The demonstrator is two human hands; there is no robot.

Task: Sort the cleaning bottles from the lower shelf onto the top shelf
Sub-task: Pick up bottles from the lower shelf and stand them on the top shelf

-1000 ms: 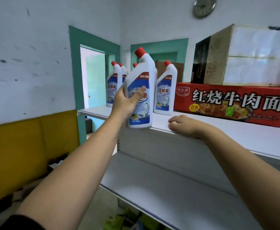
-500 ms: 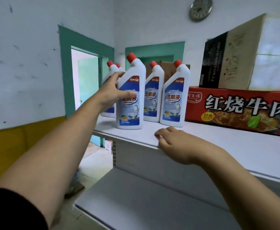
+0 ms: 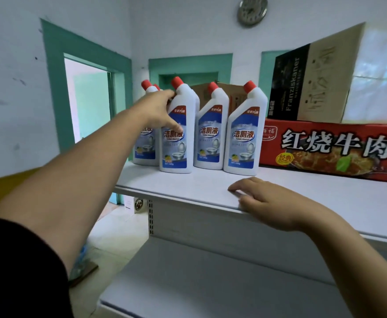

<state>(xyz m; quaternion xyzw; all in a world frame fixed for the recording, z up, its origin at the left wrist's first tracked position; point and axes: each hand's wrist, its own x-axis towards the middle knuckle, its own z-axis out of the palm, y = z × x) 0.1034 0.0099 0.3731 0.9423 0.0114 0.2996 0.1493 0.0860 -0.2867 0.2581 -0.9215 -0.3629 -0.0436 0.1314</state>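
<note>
Grip first: your left hand [image 3: 158, 111] is wrapped round the shoulder of the newest bottle [image 3: 176, 152], with the thumb down across the front label and the other digits curled behind the neck, just under the red cap. A second ago this bottle hung in the air in front of the shelf edge. Now its base sits flat on the top shelf [image 3: 187, 187] and it stands upright, and your hold has climbed from the body to the shoulder. That reads as a placement all but finished. Only the release is left, and loosening slowly should keep the tall, narrow bottle from rocking.

Behind the grip and slightly left stand the back bottles [image 3: 145, 138], partly hidden by your wrist. Immediately right of the grip is the middle bottle [image 3: 210, 138], close beside the one you hold, then the right bottle [image 3: 245, 138], which is just beside the red carton [image 3: 325, 148]. A brown box [image 3: 321, 83] sits on that carton.

Further right and nearer to you, your right hand [image 3: 268, 203] lies loosely on the shelf's front edge and holds nothing. Below both hands is the lower shelf [image 3: 210, 283]. Whether more bottles wait there is not something this view settles.
</note>
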